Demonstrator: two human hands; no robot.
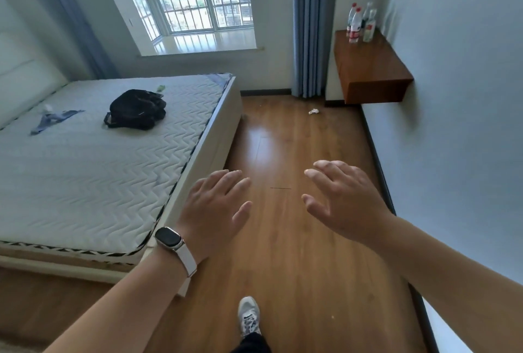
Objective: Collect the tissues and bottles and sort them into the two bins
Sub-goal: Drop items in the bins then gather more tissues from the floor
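Looking down from my head, my left hand [215, 205] and right hand [345, 199] hang palm-down over the glossy wood-plank floor [283, 253]. The fingers [232, 178] of both are spread and straight and hold nothing. A crumpled white tissue [313, 111] lies on the floor far ahead, near the blue curtain [308, 27]. It is a shapeless wad with no clear long axis. The bottles [359, 24] stand upright, caps up, clustered at the far end of the brown wooden wall shelf [373, 69]. They are clear plastic, two with red caps and red labels. To my left, a black bag [135, 109] rests on the quilted white mattress [99, 168].
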